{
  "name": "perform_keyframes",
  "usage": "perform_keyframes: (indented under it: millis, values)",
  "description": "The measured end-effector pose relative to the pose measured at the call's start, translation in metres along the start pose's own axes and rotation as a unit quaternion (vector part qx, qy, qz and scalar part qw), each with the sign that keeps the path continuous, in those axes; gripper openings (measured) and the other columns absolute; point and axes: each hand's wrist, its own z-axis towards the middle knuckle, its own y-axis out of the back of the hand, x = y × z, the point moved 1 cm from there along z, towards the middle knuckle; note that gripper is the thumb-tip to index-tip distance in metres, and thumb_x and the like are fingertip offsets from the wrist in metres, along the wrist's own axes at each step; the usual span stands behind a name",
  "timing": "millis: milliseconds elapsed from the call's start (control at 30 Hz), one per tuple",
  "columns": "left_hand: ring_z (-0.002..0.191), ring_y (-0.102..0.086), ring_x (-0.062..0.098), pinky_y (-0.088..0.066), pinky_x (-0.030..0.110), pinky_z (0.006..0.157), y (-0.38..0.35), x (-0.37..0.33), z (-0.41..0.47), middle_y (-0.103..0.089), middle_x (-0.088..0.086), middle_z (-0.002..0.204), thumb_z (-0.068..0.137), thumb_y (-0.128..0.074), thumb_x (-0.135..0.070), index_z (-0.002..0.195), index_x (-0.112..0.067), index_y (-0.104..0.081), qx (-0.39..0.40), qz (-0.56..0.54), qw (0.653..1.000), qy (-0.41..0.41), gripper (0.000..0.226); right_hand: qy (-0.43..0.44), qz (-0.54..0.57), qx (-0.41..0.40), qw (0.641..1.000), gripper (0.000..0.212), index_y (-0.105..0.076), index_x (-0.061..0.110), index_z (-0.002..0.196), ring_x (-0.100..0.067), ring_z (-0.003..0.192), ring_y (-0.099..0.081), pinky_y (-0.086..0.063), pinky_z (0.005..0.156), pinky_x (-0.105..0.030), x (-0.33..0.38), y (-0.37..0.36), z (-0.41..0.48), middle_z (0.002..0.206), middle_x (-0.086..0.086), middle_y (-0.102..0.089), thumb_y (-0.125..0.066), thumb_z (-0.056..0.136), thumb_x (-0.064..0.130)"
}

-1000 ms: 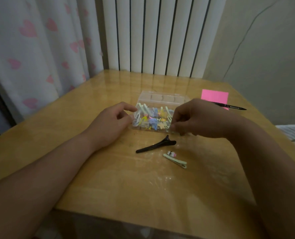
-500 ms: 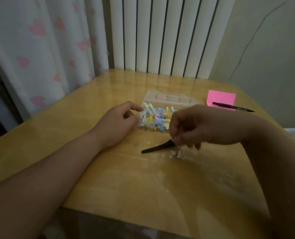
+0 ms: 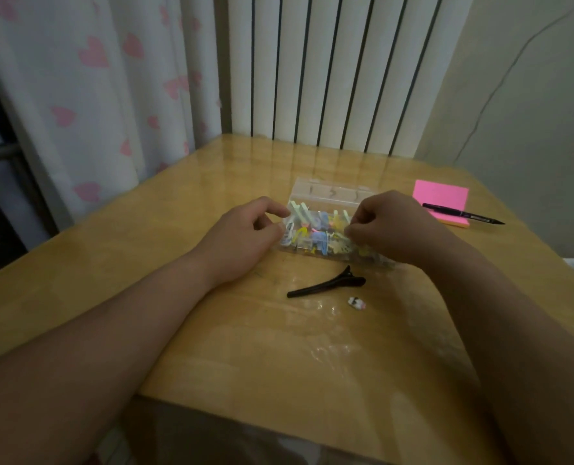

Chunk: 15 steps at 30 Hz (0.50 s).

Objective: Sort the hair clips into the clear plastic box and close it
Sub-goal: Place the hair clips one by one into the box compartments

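Head view: clear plastic box open mid-bench, crowded with coloured clips. Left hand pinching its left end, steadying it. Right hand grip curled tight over the contents, perhaps dropping a clip; cannot tell. Black clip and small clip just in front, unsorted.

No legible text anywhere; perhaps faint print on the black pen, too small to read

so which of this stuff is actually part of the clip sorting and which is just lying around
Part of the job: clear plastic box, coloured clips inside it, black hair clip, small white and pink piece, probably a clip.

Just lying about: pink sticky notes, black pen.
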Motion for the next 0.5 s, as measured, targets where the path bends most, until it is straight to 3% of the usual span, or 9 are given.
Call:
perform_keyframes:
  millis: [133,300,400,500]
  values:
    - [0.08,-0.062,0.01,-0.052,0.032,0.083,0.001,-0.001,0.001,-0.067,-0.002,0.087,0.102,-0.066,-0.027,0.123,-0.031,-0.071,0.0,0.0,1.0,0.0,0.022,0.009,0.016,-0.017,1.0,0.012,-0.075,0.021,0.095,-0.012,0.081,-0.067,-0.059,0.074,-0.034,-0.003,0.003,-0.003,0.089,0.005,-0.072,-0.072,0.097,0.033]
    - [0.088,-0.066,0.019,-0.054,0.038,0.088,0.001,-0.002,-0.001,-0.07,0.002,0.091,0.102,-0.065,-0.029,0.123,-0.033,-0.071,0.004,0.003,1.0,0.002,0.022,0.051,0.05,-0.02,0.997,0.013,-0.073,0.023,0.093,-0.01,0.08,-0.069,-0.055,0.069,-0.027,-0.002,0.016,-0.015,0.085,0.006,-0.072,-0.072,0.098,0.034]
    - [0.089,-0.067,0.019,-0.055,0.041,0.089,0.001,-0.001,-0.002,-0.07,0.003,0.091,0.102,-0.066,-0.03,0.122,-0.034,-0.071,0.004,0.004,1.0,0.001,0.022,0.091,0.055,0.039,0.994,0.01,-0.074,0.025,0.091,-0.006,0.074,-0.069,-0.059,0.071,-0.029,0.003,0.028,-0.027,0.08,0.005,-0.074,-0.073,0.096,0.034]
    - [0.087,-0.066,0.018,-0.055,0.039,0.087,0.001,0.0,-0.002,-0.069,0.002,0.089,0.102,-0.066,-0.03,0.122,-0.035,-0.071,0.003,0.006,1.0,0.001,0.021,0.102,0.015,0.174,0.979,0.008,-0.076,0.029,0.089,0.0,0.069,-0.069,-0.052,0.06,-0.019,0.008,0.034,-0.038,0.079,0.012,-0.076,-0.074,0.095,0.034]
